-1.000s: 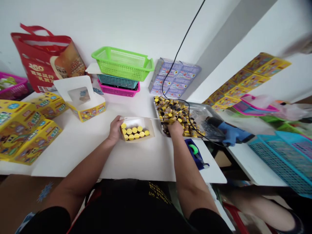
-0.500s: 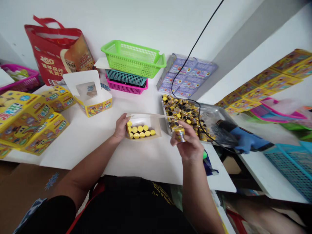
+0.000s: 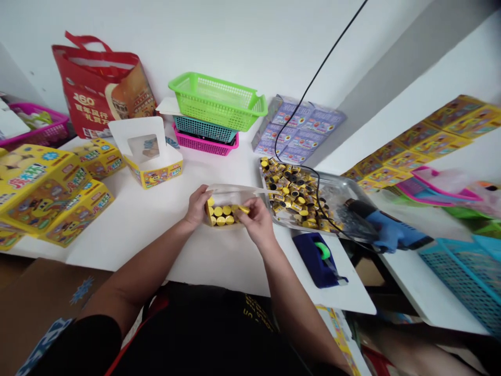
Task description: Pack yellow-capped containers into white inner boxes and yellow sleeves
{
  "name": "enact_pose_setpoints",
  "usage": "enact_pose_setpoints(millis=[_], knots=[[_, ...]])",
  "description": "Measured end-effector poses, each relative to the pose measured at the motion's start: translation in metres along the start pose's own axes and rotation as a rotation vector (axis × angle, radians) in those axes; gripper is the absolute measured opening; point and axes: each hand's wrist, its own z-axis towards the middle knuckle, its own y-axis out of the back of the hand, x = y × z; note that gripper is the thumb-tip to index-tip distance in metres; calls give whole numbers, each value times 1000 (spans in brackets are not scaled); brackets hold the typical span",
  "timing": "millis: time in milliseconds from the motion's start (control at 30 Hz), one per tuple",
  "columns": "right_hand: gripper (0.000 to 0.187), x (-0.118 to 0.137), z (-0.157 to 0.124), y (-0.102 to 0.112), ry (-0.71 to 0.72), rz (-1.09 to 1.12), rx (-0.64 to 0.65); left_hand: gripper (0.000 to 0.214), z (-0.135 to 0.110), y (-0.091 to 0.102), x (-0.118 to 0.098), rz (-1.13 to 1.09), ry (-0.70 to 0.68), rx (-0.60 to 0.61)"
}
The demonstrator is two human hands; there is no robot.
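Note:
An opened carton (image 3: 230,197) lies in front of me, with several yellow-capped little tubs (image 3: 222,211) standing in rows inside. My left hand (image 3: 196,207) grips the carton's left side, thumb and fingers closed on its edge. Over the right end of the rows, my right hand (image 3: 256,219) pinches one yellow-capped tub (image 3: 243,209), partly hidden by the fingers. To the right, a metal tray (image 3: 282,225) bears a heap of loose tubs (image 3: 293,190) with yellow and black ends.
Filled yellow boxes (image 3: 47,196) and an open box (image 3: 160,175) stand left. Stacked baskets (image 3: 219,104) and purple boxes (image 3: 299,128) are behind. A tape dispenser (image 3: 315,261) and a blue heat gun (image 3: 395,230) lie right; its black cord (image 3: 319,196) crosses the tray.
My right hand has moved left and down from beside the tray to the carton, carrying a tub. The tape dispenser has come into full view. My left hand keeps its hold.

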Motion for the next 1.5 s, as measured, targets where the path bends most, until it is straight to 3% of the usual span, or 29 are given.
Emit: enact_pose_setpoints(millis=[67,133,367,600,767,867,933,1000,1067,1133,1200,1300,1367,1500], knots=[[26,-8,0,5,53,-265,-96,26,-1,-1,-2,24,2,-10],[23,-12,2,11,121,-478,-91,29,-2,-2,-2,36,16,-7],[6,4,27,9,334,-1025,233,30,-4,-4,-7,56,16,6],[30,8,37,7,291,-1178,416,29,-5,-5,-13,70,-2,9],[37,3,33,8,218,-1195,512,29,-6,-6,-15,90,16,23],[32,4,25,18,299,-1107,374,29,-5,-7,-16,88,20,19],[27,1,19,30,361,-1017,162,29,-5,-7,-17,85,20,15],[23,-7,15,45,368,-914,-129,29,-5,-6,-17,76,26,7],[19,-19,18,61,278,-825,-412,29,-4,-6,-18,75,30,-3],[16,-34,27,77,75,-775,-562,29,-4,-5,-18,92,16,-16],[17,-49,38,91,-214,-764,-544,28,-3,-3,-18,123,-16,-36],[29,-67,52,103,-576,-775,-392,29,-1,-1,-16,137,-34,-59],[36,-77,57,104,-667,-784,-340,30,0,1,-12,112,-19,-66],[42,-90,67,96,-711,-781,-300,30,5,5,0,52,-2,-81]])
